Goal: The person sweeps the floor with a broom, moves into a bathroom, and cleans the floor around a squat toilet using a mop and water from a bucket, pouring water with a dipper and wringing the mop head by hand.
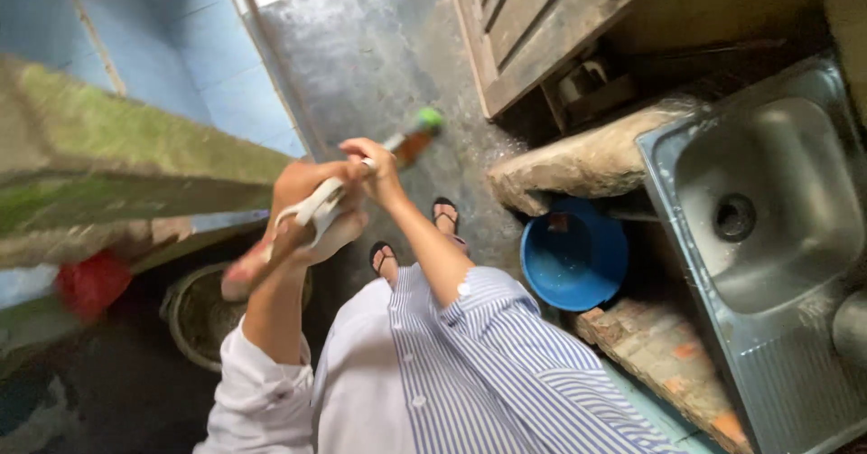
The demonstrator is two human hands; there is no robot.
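Left hand (302,215) fingers clenched round long wooden handle (271,255) and white cloth (316,205), steadying both. Right hand (375,169) fingers grasp handle nearer green tip (429,120), guiding it. Blue basin (573,255) on floor below.

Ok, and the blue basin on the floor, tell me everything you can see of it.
The blue basin is round, looks like plastic and stands upright on the dark floor, tucked under the edge of a rough stone slab beside the steel sink. Its far rim is hidden by the slab. A small dark object lies inside; contents are otherwise unclear. Neither hand touches it.
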